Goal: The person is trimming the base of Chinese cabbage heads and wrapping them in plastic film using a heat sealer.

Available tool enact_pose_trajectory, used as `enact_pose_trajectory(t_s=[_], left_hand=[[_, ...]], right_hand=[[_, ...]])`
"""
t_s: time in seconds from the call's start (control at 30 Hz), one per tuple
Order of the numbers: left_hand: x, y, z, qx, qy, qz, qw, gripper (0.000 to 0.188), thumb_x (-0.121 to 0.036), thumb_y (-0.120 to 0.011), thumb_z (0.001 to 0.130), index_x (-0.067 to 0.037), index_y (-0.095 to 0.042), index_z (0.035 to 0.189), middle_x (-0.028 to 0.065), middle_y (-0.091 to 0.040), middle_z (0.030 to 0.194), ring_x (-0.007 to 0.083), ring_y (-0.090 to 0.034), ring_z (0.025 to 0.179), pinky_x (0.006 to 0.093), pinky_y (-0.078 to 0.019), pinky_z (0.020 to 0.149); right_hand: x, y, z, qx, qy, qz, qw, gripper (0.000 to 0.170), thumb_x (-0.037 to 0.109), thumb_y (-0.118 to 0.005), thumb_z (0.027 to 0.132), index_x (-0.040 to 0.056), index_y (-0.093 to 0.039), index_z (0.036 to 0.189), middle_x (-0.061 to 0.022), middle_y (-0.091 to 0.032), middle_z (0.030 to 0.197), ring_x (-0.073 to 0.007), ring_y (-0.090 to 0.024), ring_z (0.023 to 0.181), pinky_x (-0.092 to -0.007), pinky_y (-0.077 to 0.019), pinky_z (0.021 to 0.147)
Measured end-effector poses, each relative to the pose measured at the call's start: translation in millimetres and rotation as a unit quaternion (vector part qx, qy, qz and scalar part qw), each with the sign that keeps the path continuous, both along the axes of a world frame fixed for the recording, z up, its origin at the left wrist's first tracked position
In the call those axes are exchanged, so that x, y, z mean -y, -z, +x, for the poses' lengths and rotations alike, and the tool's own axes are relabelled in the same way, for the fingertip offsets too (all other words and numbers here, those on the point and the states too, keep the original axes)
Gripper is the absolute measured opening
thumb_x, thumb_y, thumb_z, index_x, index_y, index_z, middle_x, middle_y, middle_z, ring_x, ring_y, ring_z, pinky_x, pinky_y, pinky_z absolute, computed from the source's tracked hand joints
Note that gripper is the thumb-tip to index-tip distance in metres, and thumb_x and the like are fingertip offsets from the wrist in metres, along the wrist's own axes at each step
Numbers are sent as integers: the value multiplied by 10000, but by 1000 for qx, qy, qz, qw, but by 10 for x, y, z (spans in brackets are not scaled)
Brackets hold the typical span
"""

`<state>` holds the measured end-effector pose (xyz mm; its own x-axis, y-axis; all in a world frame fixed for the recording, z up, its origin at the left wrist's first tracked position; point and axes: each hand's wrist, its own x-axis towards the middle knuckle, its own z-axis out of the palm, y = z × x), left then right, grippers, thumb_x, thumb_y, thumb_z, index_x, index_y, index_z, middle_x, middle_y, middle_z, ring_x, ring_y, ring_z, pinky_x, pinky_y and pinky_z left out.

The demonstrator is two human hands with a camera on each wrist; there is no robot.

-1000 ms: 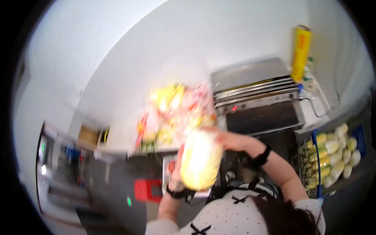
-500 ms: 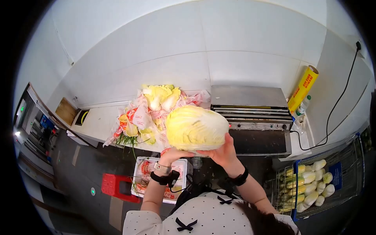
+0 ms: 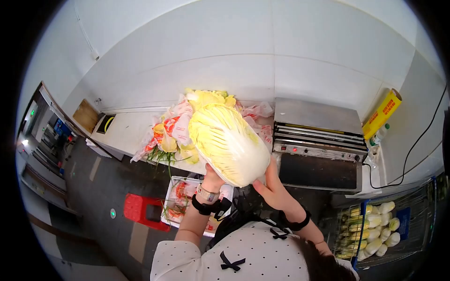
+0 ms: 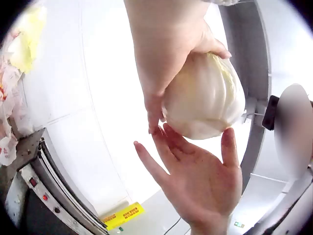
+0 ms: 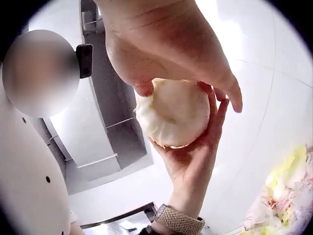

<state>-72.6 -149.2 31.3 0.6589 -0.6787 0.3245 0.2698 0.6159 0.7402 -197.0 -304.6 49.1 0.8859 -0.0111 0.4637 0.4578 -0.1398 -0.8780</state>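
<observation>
A large napa cabbage [image 3: 229, 145], with yellow leaf tips and a white base, is held up in front of the body in the head view. Its leafy end points away and its base faces back toward the person. The left hand [image 3: 213, 180] grips it from the left, thumb and fingers spread round the side in the left wrist view. At the base, the right hand [image 4: 200, 181] holds it between thumb and some fingers, with its little finger straight and off the cabbage. The cut base [image 5: 181, 103] shows between both hands in the right wrist view.
Loose cabbage leaves and crumpled printed plastic [image 3: 176, 126] cover part of the counter [image 3: 129, 131]. A wrapping machine [image 3: 321, 145] stands to the right beside a yellow film box [image 3: 382, 114]. Below are a white foam box [image 3: 174, 185], a red stool [image 3: 137, 208] and a cart of vegetables [image 3: 375, 229].
The cabbage was upright with a bright glare, then lay sideways across both hands. Now its leafy end has swung away and its base has turned toward the body.
</observation>
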Motion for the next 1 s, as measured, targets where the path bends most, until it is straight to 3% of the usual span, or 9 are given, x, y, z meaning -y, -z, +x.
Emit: enact_pose_trajectory(t_s=[0.03,0.17,0.2,0.33,0.43,0.63,0.87,0.97,1.0], left_hand=[[-16,-36,-41,-55,-23,-11,998,981,-631,-633,633,-152,-217,1382,91,-325,1378,303,-356,1237,485,-329,1008],[-83,-198,-155,-170,-86,4,982,1026,-604,-689,606,-127,-214,1380,104,-344,1364,310,-375,1224,474,-348,1003],[-104,-157,-141,-154,-78,0,985,1026,-602,-689,608,-120,-213,1380,110,-344,1363,309,-374,1226,474,-345,1005],[-197,53,-94,-52,-46,46,997,1029,-696,-582,626,-140,-179,1391,113,-294,1391,305,-319,1260,482,-288,1033],[-243,115,-140,-19,-50,70,996,1040,-746,-530,633,-146,-161,1398,112,-278,1400,296,-299,1275,474,-261,1045],[-438,263,-111,-9,-58,75,995,1047,-690,-607,622,-115,-181,1387,108,-290,1393,289,-317,1266,460,-284,1043],[-548,384,-193,-33,-127,66,989,1062,-638,-685,581,-136,-200,1382,120,-291,1389,299,-323,1258,483,-301,1032],[-543,443,-163,-71,-129,-12,989,1098,-542,-773,511,-86,-244,1359,146,-361,1340,318,-391,1210,462,-343,1016],[-537,476,-140,-31,-106,-50,993,1047,-576,-719,570,-97,-236,1366,153,-346,1351,328,-381,1216,465,-330,1018]], right_hand=[[-18,-58,-9,2,30,-79,996,746,224,-526,860,-33,-38,1364,-194,-101,1410,-308,-96,1329,-381,-128,1066],[-115,-3,55,13,93,-20,995,709,167,-556,831,-63,-126,1344,-229,-181,1380,-325,-169,1309,-388,-168,1055],[-159,-79,59,56,135,16,989,752,191,-618,781,-63,-175,1333,-240,-258,1348,-340,-267,1266,-394,-221,1037],[-331,-519,62,37,224,-174,958,869,262,-729,653,-32,-255,1319,-235,-368,1277,-377,-382,1171,-423,-323,971],[-498,-553,157,12,231,-212,949,797,242,-722,660,-8,-315,1297,-225,-388,1256,-378,-396,1150,-428,-342,947],[-649,-388,158,60,224,-165,959,596,153,-665,715,13,-397,1228,-208,-413,1228,-379,-412,1116,-426,-359,929],[-703,-300,113,52,198,-129,970,569,126,-675,705,41,-434,1213,-180,-446,1194,-345,-431,1092,-402,-362,922],[-632,-286,97,16,160,-55,985,530,110,-669,724,37,-455,1203,-161,-449,1212,-303,-428,1126,-368,-349,937],[-575,-318,102,1,146,-13,989,523,108,-666,729,38,-457,1203,-153,-458,1202,-293,-430,1126,-362,-347,937]])
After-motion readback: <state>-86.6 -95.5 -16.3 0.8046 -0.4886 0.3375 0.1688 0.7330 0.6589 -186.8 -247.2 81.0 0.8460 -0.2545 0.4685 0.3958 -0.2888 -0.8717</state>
